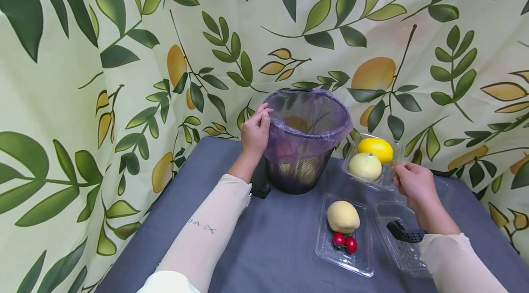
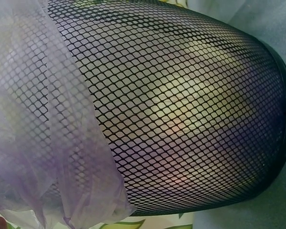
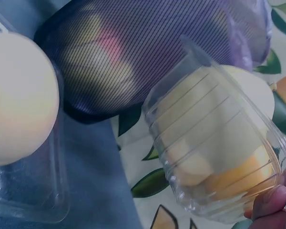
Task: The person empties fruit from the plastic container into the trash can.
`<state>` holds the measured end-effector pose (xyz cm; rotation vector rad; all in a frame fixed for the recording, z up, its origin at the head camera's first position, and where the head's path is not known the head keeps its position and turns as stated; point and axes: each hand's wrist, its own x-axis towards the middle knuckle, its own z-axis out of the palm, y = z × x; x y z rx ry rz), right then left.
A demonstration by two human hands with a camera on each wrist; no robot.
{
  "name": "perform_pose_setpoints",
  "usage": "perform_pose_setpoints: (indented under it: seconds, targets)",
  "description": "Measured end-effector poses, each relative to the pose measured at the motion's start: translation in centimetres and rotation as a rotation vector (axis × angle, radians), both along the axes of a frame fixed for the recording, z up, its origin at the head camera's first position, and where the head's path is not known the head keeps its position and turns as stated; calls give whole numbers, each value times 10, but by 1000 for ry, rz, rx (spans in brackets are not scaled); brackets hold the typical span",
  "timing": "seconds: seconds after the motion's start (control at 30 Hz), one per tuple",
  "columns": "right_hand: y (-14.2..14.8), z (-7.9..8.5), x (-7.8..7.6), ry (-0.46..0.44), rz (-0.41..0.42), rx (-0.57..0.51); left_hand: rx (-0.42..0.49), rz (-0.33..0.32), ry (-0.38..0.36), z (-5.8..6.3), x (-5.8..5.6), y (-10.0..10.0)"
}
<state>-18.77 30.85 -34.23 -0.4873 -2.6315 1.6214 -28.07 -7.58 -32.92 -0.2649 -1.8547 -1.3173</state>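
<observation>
My left hand (image 1: 255,132) grips the rim of a black mesh bin (image 1: 298,178), fingers curled at its left edge. A thin purple bag (image 1: 285,143) lines the bin and folds down outside the rim. Pale, yellowish shapes show through the mesh low in the bin (image 2: 190,100). To the right of it, my right hand (image 1: 416,185) pinches the edge of a clear plastic tray (image 1: 386,179). The tray is raised and tilted, with a yellow oval fruit (image 1: 375,148) and a pale green round fruit (image 1: 365,167) inside. Thumb and fingertips (image 3: 270,200) press its rim in the right wrist view.
A second clear tray (image 1: 345,263) lies in front of the bin, holding a pale yellow round fruit (image 1: 343,216) and two cherry tomatoes (image 1: 350,244). Beside it, another clear tray (image 1: 398,242) sits partly under my right forearm. Leaf-patterned cloth (image 1: 231,3) hangs behind the grey table (image 1: 264,238).
</observation>
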Motion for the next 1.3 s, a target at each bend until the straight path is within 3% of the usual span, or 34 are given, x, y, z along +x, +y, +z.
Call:
perform_pose_setpoints:
  seconds: [0.43, 0.9, 1.1, 1.3]
  targets:
    - [1, 17, 8, 27, -48, -104, -7, -4, -12, 0, 0, 1]
    - [3, 36, 10, -3, -67, -123, -1, -10, 6, 2, 1, 0]
    - [2, 45, 12, 30, -52, -155, -1, -7, 4, 2, 2, 0]
    - [-3, 52, 11, 43, -56, -113, 5, -10, -7, 1, 2, 0]
